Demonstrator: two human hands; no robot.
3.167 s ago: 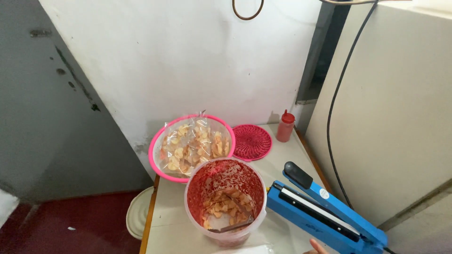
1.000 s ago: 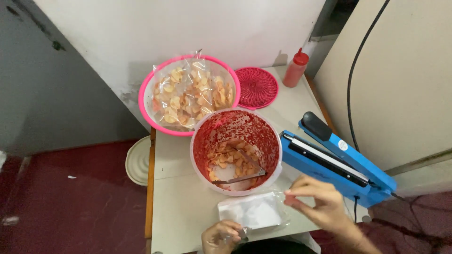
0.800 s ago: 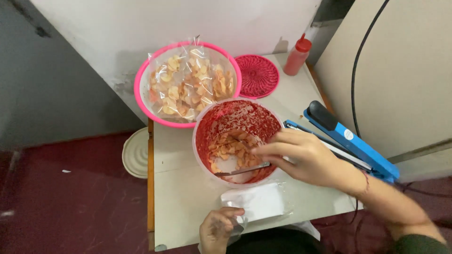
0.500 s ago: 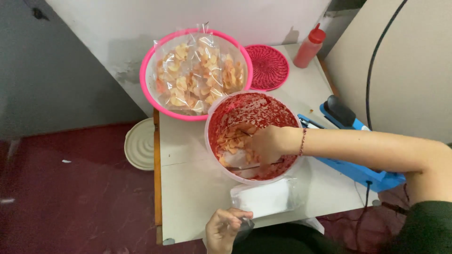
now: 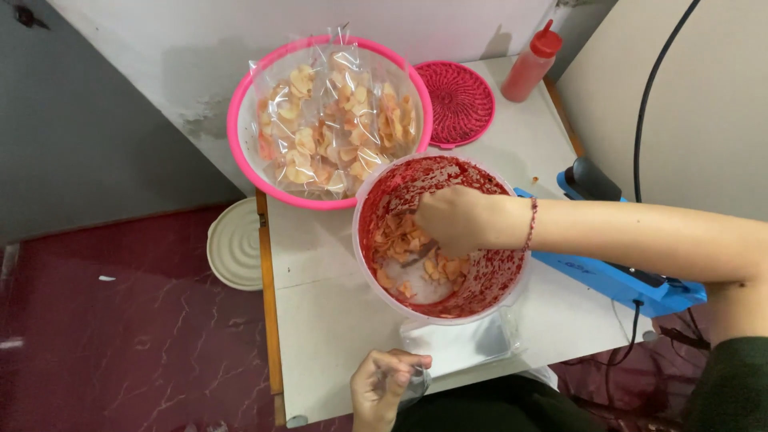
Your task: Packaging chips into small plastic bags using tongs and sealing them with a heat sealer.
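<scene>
My right hand reaches into a clear plastic tub smeared red inside, with orange chips at its bottom; the fingers are curled down among the chips, on what looks like a spoon handle, but the grip is hidden. My left hand sits at the table's near edge, fingers closed on a clear plastic bag that lies flat in front of the tub.
A pink basin holds sealed bags of chips at the back. Beside it lie a red woven mat and a red squeeze bottle. A blue heat sealer stands right. A round cream lid lies on the floor.
My right hand left the plastic bag, crossed over the sealer and went down into the red tub. The view tilted further down over the table.
</scene>
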